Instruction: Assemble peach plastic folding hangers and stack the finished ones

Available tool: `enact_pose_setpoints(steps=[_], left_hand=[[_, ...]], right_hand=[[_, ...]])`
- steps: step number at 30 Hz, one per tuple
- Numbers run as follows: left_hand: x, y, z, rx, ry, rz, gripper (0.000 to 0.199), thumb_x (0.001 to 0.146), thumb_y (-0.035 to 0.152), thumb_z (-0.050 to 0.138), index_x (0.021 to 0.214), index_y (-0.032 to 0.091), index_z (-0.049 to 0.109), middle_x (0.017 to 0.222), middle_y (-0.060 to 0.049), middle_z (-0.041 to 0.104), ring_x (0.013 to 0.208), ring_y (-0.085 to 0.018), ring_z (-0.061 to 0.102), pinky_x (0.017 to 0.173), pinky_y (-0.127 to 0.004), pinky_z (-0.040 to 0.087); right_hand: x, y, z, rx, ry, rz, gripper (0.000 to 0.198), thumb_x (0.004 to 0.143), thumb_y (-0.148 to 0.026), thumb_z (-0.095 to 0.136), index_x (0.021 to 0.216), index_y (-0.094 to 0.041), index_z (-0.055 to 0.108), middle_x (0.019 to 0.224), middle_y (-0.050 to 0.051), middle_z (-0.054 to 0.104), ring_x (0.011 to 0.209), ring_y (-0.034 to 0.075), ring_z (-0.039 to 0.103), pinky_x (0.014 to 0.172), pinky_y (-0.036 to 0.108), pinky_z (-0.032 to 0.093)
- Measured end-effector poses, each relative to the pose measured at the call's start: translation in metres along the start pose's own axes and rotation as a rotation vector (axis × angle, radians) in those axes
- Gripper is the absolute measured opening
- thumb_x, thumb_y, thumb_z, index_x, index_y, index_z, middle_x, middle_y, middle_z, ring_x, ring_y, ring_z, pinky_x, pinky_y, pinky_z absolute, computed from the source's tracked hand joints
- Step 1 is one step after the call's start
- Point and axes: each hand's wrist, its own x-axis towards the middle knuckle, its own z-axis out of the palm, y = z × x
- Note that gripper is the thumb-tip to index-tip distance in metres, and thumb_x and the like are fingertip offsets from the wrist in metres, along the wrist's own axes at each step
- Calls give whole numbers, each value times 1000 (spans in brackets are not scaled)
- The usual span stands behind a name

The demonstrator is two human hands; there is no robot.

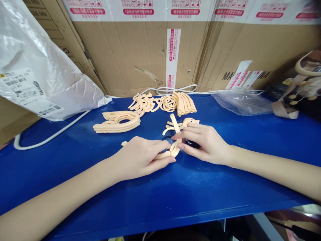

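Note:
Over the middle of the blue table, both hands work on a beige plastic folding hanger [176, 129], whose two arms meet at a joint between my fingertips. My left hand [139, 156] is closed round one arm, its end poking out past the knuckles. With thumb and fingers, my right hand [209, 144] pinches the other arm, which points away from me. Just beyond the right hand lie loose beige hanger pieces [170, 128], partly covered by it. A small dark object [192, 144] shows under the right palm; its kind is unclear.
Stacked hanger arms [117, 127] lie at left. Farther back are a pile of hanger hooks [145, 103] and another arm stack [185, 104]. Cardboard boxes [125, 57] wall the back edge. A white parcel bag [50, 77], white cable [55, 135] and clear plastic bag [240, 102] flank the table.

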Motion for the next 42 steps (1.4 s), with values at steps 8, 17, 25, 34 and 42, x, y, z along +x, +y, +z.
enact_pose_setpoints(steps=[8, 17, 25, 34, 42], left_hand=[[-3, -2, 2, 187, 20, 137, 23, 96, 36, 45, 96, 18, 59, 82, 1, 66, 73, -13, 65, 57, -24, 38], [-1, -4, 0, 355, 63, 184, 25, 97, 36, 43, 98, 17, 60, 81, 0, 64, 71, -15, 59, 58, -27, 39], [0, -3, 1, 351, 53, 193, 23, 97, 26, 41, 98, 16, 62, 93, -4, 64, 80, -15, 58, 61, -26, 41], [4, -11, -1, 283, 99, 175, 21, 95, 20, 41, 100, 17, 62, 96, -5, 63, 88, -17, 55, 75, -29, 45], [5, -15, -1, 277, 104, 91, 21, 96, 25, 42, 98, 19, 62, 98, -4, 64, 89, -18, 55, 79, -32, 43]], right_hand=[[1, 3, 0, 18, -12, 138, 20, 94, -32, 46, 81, -19, 53, 77, 2, 61, 77, 17, 53, 73, 31, 41], [2, 3, 0, 8, -1, 208, 9, 84, -17, 46, 88, -20, 54, 86, 4, 59, 83, 19, 52, 72, 32, 42], [1, 4, 2, -6, 7, 248, 9, 81, -14, 49, 85, -19, 56, 87, 4, 59, 84, 19, 52, 74, 31, 43], [0, 4, 4, -76, -27, 213, 16, 80, -11, 49, 90, -18, 59, 100, 8, 63, 90, 22, 55, 77, 35, 46], [0, 6, 4, -79, -37, 183, 20, 79, -6, 46, 87, -19, 59, 104, 9, 61, 93, 22, 55, 79, 35, 46]])
